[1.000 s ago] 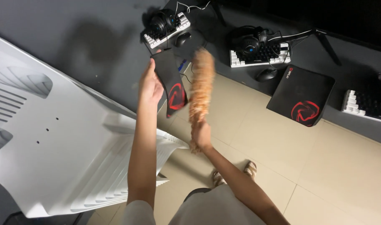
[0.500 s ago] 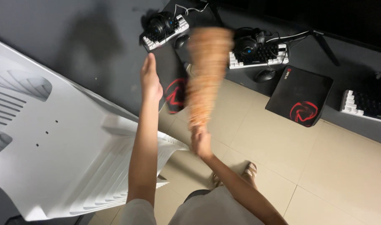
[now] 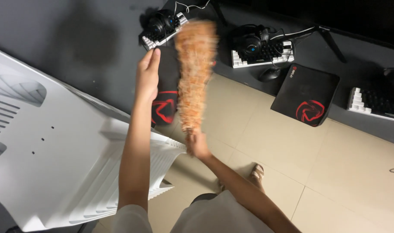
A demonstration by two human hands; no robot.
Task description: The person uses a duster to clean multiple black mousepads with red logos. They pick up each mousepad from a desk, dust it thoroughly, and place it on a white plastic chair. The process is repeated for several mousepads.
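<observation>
Right hand [image 3: 198, 144] grips the blurred orange duster [image 3: 194, 73], pointing to 12 o'clock. Left hand [image 3: 147, 77] holds the black mouse pad [image 3: 166, 92] over the desk edge [image 3: 231, 73], fingers partly hidden. Open floor [image 3: 335, 172] at 3 o'clock.

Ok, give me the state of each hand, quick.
Left hand: closed on the black mouse pad.
Right hand: closed on the orange duster.

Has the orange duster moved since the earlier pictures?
Yes. The orange duster, held by the right hand, has swung up and away; its tip now reaches the keyboard with headphones.
</observation>
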